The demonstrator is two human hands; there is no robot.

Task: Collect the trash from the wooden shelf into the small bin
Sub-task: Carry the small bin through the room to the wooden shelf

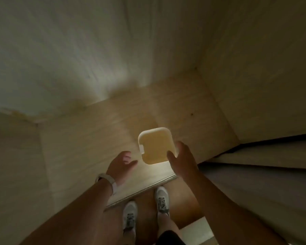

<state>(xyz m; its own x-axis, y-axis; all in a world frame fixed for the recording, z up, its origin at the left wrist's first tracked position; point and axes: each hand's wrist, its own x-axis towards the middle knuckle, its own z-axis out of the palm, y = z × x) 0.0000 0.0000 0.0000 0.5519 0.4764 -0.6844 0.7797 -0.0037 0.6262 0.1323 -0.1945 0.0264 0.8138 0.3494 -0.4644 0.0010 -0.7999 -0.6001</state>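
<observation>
A small cream square bin (155,145) with rounded corners stands on the wooden shelf (102,133), near its front edge. My right hand (181,157) grips the bin's right rim, thumb on the near side and fingers on the far side. My left hand (121,164) hovers just left of the bin with fingers loosely curled, holding nothing; a white band sits on its wrist. No loose trash shows on the shelf in this dim, blurred view.
The shelf is a deep wooden recess with a back wall (95,50) and a right side panel (263,68). Below the shelf edge are my two shoes (145,209) on a brown floor. A lower ledge (263,156) lies at the right.
</observation>
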